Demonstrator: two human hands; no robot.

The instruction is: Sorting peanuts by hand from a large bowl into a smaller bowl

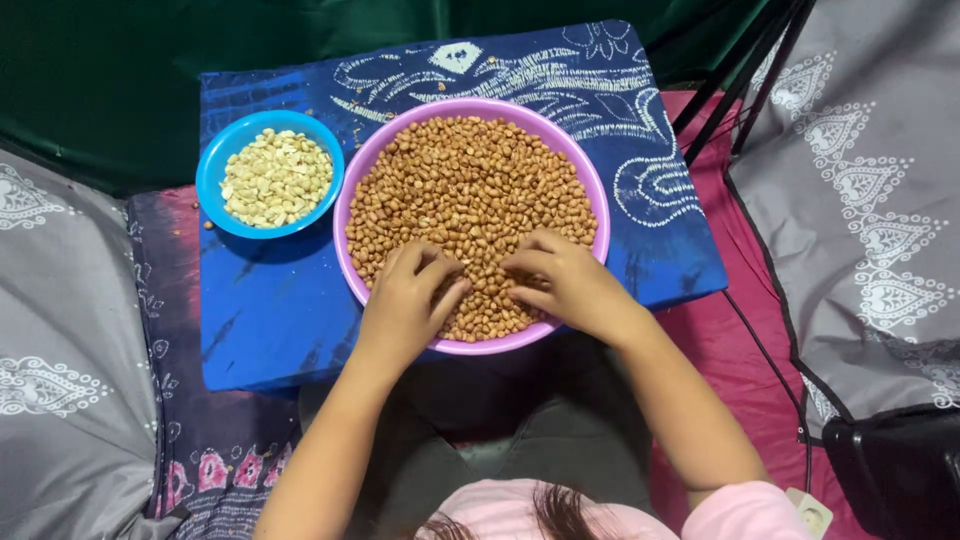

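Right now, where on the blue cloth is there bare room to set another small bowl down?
Bare patches: below the blue bowl, left of the pink bowl, and the cloth's right end beside the pink bowl. It is crowded at the pink bowl's near side, where the left hand and right hand rest in the peanuts.

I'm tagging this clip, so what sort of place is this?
Probably a home floor or bed corner, not a kitchen: a blue batik cloth serves as the work surface, grey patterned cushions lie around it, and a green curtain hangs behind.
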